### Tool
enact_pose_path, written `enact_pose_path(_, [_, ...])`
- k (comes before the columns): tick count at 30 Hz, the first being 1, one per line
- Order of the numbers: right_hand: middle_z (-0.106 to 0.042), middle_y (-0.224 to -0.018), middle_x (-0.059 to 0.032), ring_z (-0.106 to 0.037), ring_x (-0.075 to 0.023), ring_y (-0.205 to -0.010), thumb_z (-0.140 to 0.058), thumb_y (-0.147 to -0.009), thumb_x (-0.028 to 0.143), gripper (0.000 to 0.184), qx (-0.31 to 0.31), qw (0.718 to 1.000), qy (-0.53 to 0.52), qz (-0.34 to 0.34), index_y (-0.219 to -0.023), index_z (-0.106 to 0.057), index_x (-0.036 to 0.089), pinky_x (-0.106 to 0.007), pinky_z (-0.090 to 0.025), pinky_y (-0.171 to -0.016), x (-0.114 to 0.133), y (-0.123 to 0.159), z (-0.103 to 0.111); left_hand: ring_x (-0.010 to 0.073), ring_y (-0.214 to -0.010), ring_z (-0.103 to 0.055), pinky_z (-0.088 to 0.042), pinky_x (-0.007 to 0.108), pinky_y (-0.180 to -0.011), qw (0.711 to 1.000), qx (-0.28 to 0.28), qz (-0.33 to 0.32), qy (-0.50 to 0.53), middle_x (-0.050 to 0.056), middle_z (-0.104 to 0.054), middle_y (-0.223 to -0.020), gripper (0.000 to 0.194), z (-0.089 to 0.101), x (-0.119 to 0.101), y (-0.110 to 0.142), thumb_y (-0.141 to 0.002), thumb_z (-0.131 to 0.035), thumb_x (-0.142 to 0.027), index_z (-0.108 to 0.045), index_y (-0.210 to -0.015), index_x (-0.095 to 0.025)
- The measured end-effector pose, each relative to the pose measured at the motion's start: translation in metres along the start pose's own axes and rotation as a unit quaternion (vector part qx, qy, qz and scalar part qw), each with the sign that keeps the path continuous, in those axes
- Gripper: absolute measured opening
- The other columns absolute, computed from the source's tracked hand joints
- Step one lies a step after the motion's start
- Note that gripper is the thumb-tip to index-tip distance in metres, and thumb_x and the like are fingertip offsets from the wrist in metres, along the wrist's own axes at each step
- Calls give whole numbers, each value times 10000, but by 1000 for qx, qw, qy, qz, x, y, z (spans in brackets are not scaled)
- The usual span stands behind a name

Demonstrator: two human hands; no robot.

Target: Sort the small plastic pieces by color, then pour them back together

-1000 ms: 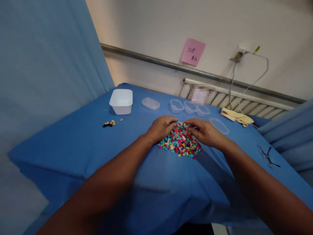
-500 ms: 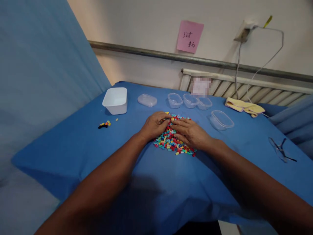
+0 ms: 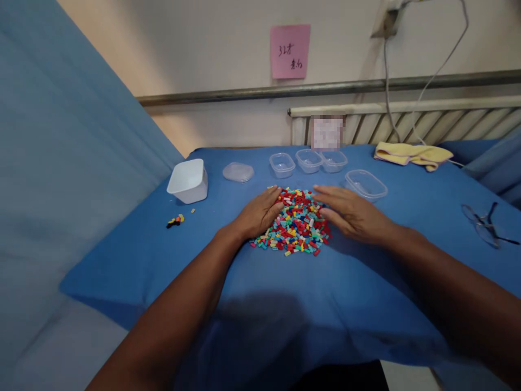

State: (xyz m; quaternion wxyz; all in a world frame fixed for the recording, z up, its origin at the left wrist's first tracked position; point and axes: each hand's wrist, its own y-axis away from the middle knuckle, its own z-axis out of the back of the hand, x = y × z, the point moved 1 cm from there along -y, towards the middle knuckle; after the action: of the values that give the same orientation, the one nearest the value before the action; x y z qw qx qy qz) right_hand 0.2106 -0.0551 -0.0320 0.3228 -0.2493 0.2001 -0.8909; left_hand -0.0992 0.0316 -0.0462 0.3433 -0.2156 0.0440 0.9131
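A heap of small building bricks (image 3: 299,220), in red, blue, yellow, green and other colours, is spread over the blue cloth between my hands. My left hand (image 3: 262,212) lies along the heap's left side with its fingers stretched out and touching the bricks. On the opposite side, my right hand (image 3: 352,213) has its fingers extended and spread, the tips at the heap's upper right edge. Nothing is gripped in either hand. Some bricks beneath the left fingers are hidden.
Several clear plastic tubs (image 3: 282,165) stand behind the heap. Clear lids (image 3: 238,172) and a white container (image 3: 189,182) sit to the left, near a small group of black, yellow and orange bricks (image 3: 176,221). A yellow cloth (image 3: 413,155) and eyeglasses (image 3: 486,224) lie at right.
My hands have moved apart, the right one shifting rightward off the middle of the heap. More of the bricks show between them. The camera view has tilted and shifted.
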Motion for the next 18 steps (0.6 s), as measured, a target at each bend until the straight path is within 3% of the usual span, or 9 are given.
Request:
enact_pose_path(3, [-682, -1624, -175, -649, -379, -1506, -605, -1134, 463, 454, -95, 992, 52, -57, -1514, -730, 250, -660, -471, -1301, -39, 24, 22, 290, -1780, -189, -142, 469, -1465, 999, 17, 23, -21, 149, -211, -1892, 1019, 0, -2, -6, -1118, -124, -798, -310, -1814, -77])
enact_pose_path(5, [-684, -1610, -198, -644, -405, -1500, -610, -1111, 528, 499, -147, 977, 76, -132, -1491, -739, 230, -674, -473, -1288, -71, 41, 31, 291, -1784, -168, -123, 467, -1463, 998, 22, 42, -29, 171, -203, -1891, 1042, 0, -7, -11, -1111, -113, -805, -298, -1814, -59])
enact_pose_path(9, [-715, -1544, -231, -655, -445, -1458, -537, -1094, 665, 648, -174, 945, 65, -270, -1487, -728, 187, -679, -503, -1244, -118, 62, 30, 287, -1793, -99, -99, 477, -1460, 996, 23, 76, -26, 154, -177, -1900, 1028, 3, -33, -25, -1111, -104, -813, -277, -1828, -97])
enact_pose_path(12, [-752, -1480, -216, -699, -423, -1387, -512, -1090, 686, 662, -148, 947, 27, -283, -1467, -734, 189, -655, -542, -1205, -128, 61, 18, 313, -1790, -129, -124, 518, -1454, 997, 33, 59, -35, 170, -219, -1892, 980, -2, -62, -41, -1130, -157, -796, -311, -1820, -117])
enact_pose_path(15, [-737, -1501, -215, -657, -425, -1453, -543, -1079, 663, 628, -139, 959, 12, -245, -1427, -753, 183, -680, -501, -1247, -125, 54, 8, 423, -1765, -207, -182, 660, -1415, 995, 33, 39, -82, 220, -234, -1883, 921, -14, -88, -54, -1125, -320, -800, -428, -1778, -159])
enact_pose_path(18, [-726, -1518, -212, -628, -432, -1489, -546, -1081, 658, 611, -145, 961, 8, -237, -1412, -760, 191, -704, -468, -1271, -120, 52, 4, 463, -1730, -295, -227, 701, -1391, 989, 40, -26, -139, 206, -306, -1864, 797, -29, -104, -57, -1108, -497, -742, -559, -1701, -213])
